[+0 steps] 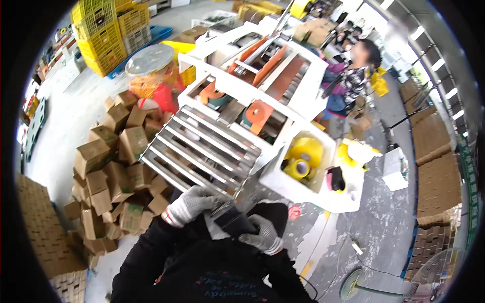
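Both my hands wear pale grey knitted gloves. Low in front of my body they hold a dark, flat, rectangular object (232,220); its exact kind is not clear. My left hand (192,206) is closed at its far left end, close to the near edge of a roller conveyor (202,146). Around its right end my right hand (263,235) is closed, with the thumb side toward the object. Some of the fingers are hidden behind it. The conveyor's metal rollers lead into a white machine (298,108) with orange parts.
Small cardboard boxes (118,177) lie piled left of the conveyor. A white bin (273,174) on the right holds yellow tape rolls (307,151). Yellow crates (98,38) are stacked at the back left. A person (351,76) is beyond the machine. A fan (437,275) stands at lower right.
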### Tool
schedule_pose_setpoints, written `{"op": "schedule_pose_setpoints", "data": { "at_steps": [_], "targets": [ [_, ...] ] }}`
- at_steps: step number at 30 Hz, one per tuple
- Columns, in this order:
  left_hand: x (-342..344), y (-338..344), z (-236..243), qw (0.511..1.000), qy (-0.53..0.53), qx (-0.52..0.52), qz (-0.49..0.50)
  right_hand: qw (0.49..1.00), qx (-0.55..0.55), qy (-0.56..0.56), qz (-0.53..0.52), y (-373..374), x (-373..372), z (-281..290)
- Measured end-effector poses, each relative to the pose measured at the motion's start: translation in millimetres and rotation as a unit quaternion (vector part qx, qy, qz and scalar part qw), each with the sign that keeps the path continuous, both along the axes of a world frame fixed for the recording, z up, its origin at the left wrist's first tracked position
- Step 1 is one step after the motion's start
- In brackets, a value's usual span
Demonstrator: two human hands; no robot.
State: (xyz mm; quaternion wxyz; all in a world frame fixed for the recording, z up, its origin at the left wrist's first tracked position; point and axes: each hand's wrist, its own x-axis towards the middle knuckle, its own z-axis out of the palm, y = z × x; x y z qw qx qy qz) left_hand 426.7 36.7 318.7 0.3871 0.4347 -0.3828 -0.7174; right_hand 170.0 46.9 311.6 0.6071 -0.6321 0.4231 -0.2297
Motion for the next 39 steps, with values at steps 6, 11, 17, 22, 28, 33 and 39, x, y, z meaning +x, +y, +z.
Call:
{"op": "schedule_pose_setpoints", "data": {
  "at_steps": [6, 11, 17, 22, 28, 33, 39],
  "targets": [
    [-2.8, 32.1, 3.4, 0.98, -0.17, -0.031, 0.103, 0.993, -0.001, 0.046, 0.107, 11.5, 9.6, -17.1],
    [10.2, 36.1, -11.1, 0.946, -0.271, -0.055, 0.17, 0.983, -0.075, 0.093, 0.14, 4.8, 28.4, -25.8],
    [51.2, -8.2, -44.3, 0.962, -0.128, 0.003, 0.24, 0.968, -0.118, 0.138, 0.176, -60.3, 55.9, 46.1],
    [102.6, -108.4, -4.1, 0.948, -0.162, -0.035, 0.27, 0.971, -0.115, 0.182, 0.106, -113.7, -3.1, 61.4],
    [143.9, -206.1, -0.1, 0.934, -0.221, -0.09, 0.267, 0.996, -0.068, 0.021, -0.061, -175.0, 1.2, 34.2],
    [153.5, -229.7, -45.6, 0.927, -0.298, 0.036, 0.223, 0.992, -0.106, 0.068, 0.015, -229.9, 17.7, -2.0],
    [114.7, -223.0, -177.5, 0.881, -0.458, -0.004, 0.121, 1.0, 0.002, -0.006, -0.022, -233.8, 20.4, -56.3]
  ]
}}
